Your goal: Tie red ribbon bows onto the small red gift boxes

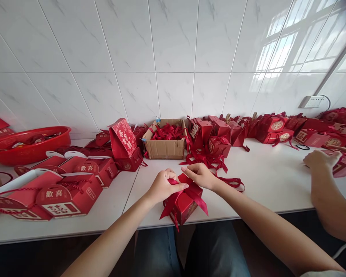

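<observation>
A small red gift box [188,207] sits at the table's front edge, with a red ribbon [201,204] across its top and loose ends hanging over its sides. My left hand [165,186] is closed on the ribbon above the box, thumb pressed against the fingers. On the far right side of the same box, my right hand [201,175] is closed in a pinch. Whatever lies between its fingertips is too small to make out. A twisted red cord [175,220] dangles from the box's near corner. Both hands partly cover the box top.
Behind the box stands a cardboard box [165,149] of red ribbons, beside loose ribbons [209,157]. Open red boxes [66,194] and a red basin [46,148] are at left. Finished-looking boxes [272,129] line the wall. Another person's hand [320,159] touches a box at right.
</observation>
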### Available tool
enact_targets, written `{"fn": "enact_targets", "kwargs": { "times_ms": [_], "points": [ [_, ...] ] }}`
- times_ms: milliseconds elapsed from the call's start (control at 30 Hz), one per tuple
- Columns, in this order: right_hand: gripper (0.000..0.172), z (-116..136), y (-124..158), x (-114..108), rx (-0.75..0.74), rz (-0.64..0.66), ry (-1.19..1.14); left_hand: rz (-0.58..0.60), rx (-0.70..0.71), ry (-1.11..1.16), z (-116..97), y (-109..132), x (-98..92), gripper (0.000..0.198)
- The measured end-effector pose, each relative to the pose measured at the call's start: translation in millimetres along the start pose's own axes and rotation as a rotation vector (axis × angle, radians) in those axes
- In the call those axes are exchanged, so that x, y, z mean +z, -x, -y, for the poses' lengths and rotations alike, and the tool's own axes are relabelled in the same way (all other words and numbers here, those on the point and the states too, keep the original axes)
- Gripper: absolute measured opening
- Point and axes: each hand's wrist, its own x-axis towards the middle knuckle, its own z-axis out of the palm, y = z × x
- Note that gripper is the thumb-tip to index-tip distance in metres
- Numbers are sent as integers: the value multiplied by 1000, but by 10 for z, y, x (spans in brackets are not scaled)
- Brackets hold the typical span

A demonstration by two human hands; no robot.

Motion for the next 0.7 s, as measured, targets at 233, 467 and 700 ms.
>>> {"fn": "enact_targets", "kwargs": {
  "times_ms": [233, 467, 700],
  "points": [
    [58, -107, -70, 37, -17, -78, -78, 31, 8, 35, 20, 4, -1, 45],
    [47, -11, 13, -65, 43, 63, -379, 104, -93, 405, 37, 22, -72, 37],
    [33, -20, 62, -134, 146, 160, -779, 93, -121, 513, -10, 41, -85, 27]
  ]
}}
